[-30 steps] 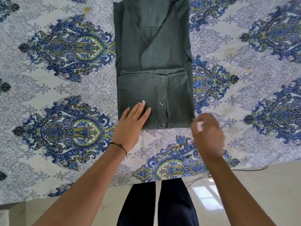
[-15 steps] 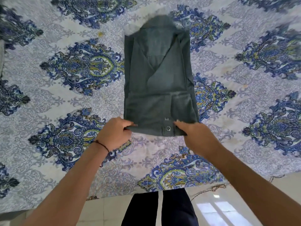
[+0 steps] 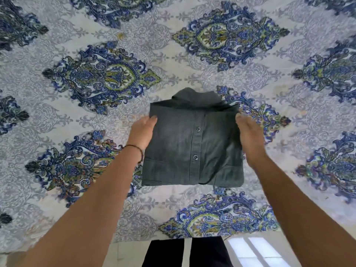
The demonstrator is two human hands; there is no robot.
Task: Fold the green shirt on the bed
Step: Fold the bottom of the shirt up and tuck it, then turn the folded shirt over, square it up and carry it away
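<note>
The green shirt (image 3: 192, 143) lies as a compact folded rectangle on the bed (image 3: 192, 60), with its button placket and two snap buttons facing up and the collar showing at the far edge. My left hand (image 3: 143, 132) grips the shirt's left far corner, thumb on top of the cloth. My right hand (image 3: 249, 135) holds the right far corner the same way, fingers tucked under the folded layer.
The bed carries a white sheet with large blue and green paisley medallions and spreads wide on every side of the shirt. Its near edge (image 3: 134, 241) runs along the bottom, with a glossy tiled floor (image 3: 256, 253) and my dark trousers (image 3: 185, 253) below it.
Both hands took the shirt's near edge and carried it away from me over the upper half. The long folded shape is now a short rectangle.
</note>
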